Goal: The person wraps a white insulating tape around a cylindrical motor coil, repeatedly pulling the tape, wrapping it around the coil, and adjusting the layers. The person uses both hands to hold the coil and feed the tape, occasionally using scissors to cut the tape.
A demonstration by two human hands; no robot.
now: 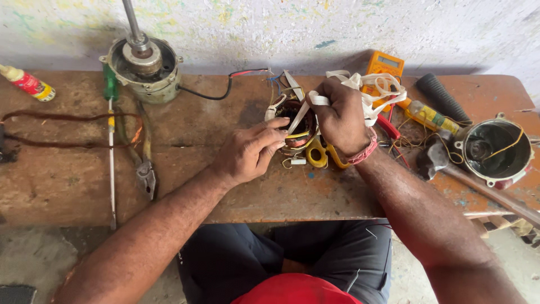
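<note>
A round motor stator with copper windings [297, 130] lies on the worn wooden bench [67, 186]. My left hand [250, 151] rests on its near left side, fingers pressing the winding. My right hand [340, 115] is closed around white cloth tape [378, 93], which runs taut from the fist down into the stator. The loose rest of the tape lies bunched behind the fist. Yellow-handled scissors [322, 155] lie under my right wrist, partly hidden.
A motor housing with a shaft [145, 66] stands at the back left, with a green screwdriver [111, 84], pliers [146, 171] and a glue bottle [28, 83]. An orange multimeter [383, 66], a black handle [444, 98] and an open motor cover [498, 149] sit at the right.
</note>
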